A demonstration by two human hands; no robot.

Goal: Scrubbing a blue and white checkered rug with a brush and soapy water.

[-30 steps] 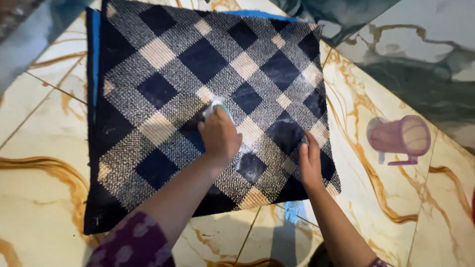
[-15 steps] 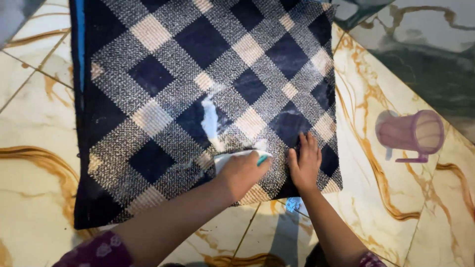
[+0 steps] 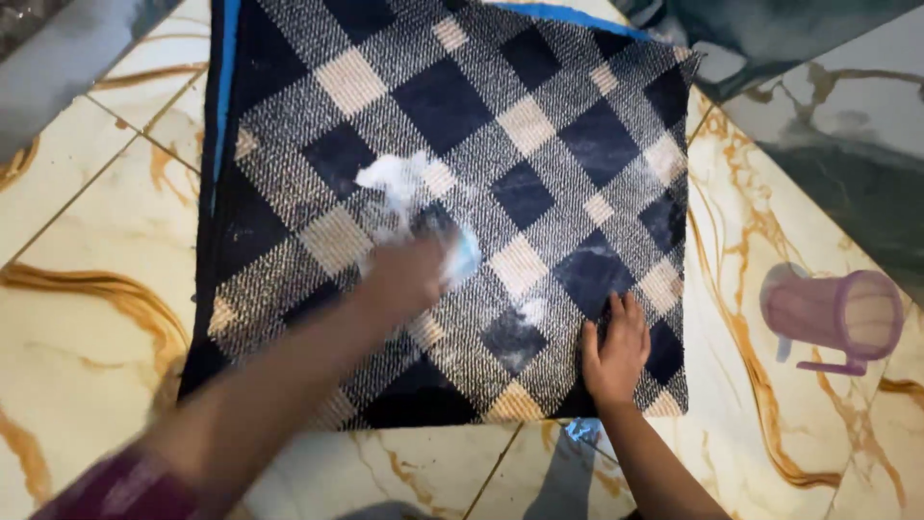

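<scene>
Scrubbing step: my left hand (image 3: 409, 274) grips a brush (image 3: 462, 255) mid-cloth (image 3: 539, 106); right hand (image 3: 613, 351) spread flat near its bottom corner. Next probably calls for firm strokes through the foam (image 3: 390, 178).

Single head view, worn camera looking steeply down at the tiled floor (image 3: 87, 221), close range. The checked cloth (image 3: 462, 125) fills the centre and runs off the frame at 12 o'clock. Both forearms enter from 6 o'clock. A pink mug (image 3: 833, 318) lies at 3 o'clock. No second view to overlap with.
</scene>
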